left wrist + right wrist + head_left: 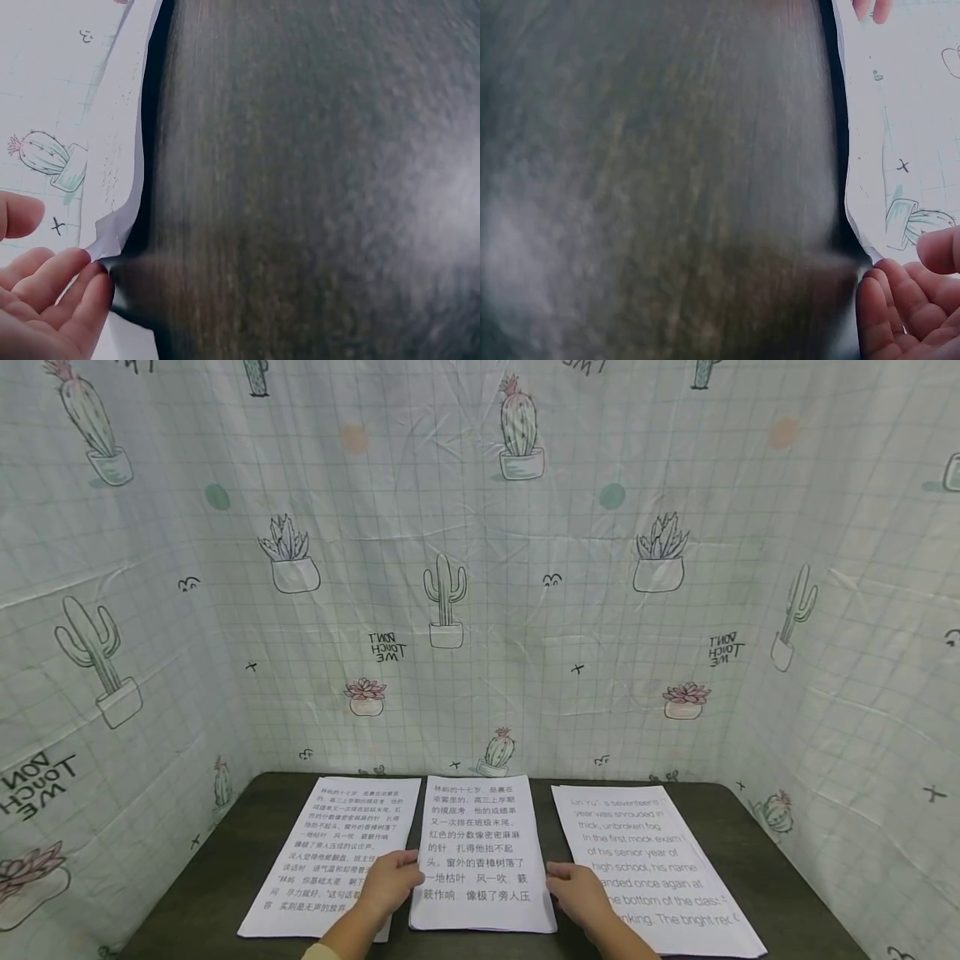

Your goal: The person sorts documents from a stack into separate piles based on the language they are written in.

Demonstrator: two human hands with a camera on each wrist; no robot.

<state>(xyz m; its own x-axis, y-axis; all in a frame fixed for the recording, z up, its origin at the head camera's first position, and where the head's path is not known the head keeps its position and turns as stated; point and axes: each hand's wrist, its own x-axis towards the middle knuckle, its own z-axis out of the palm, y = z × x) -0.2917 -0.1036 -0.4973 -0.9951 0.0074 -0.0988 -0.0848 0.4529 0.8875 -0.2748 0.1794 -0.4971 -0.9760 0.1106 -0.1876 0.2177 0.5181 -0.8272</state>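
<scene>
A middle stack of printed paper (pixel 472 852) lies on the dark table between my two hands. My left hand (pixel 390 883) touches its left edge, reaching over the lower right part of the left stack of paper (pixel 330 843). Against the opposite edge are the fingertips of my right hand (pixel 581 893), which covers some of the left side of the right stack of paper (pixel 652 860). In both wrist views, the fingers (pixel 52 281) (pixel 904 296) meet the sheet edges, with the thumbs held apart from them. The paper edge (pixel 124 217) bends slightly near the left fingertips.
The dark tabletop (pixel 217 860) shows between and around the stacks. Behind it and on both sides hangs a pale gridded curtain (pixel 480 677) printed with cacti. The left and right stacks lie slanted, flanking the middle one.
</scene>
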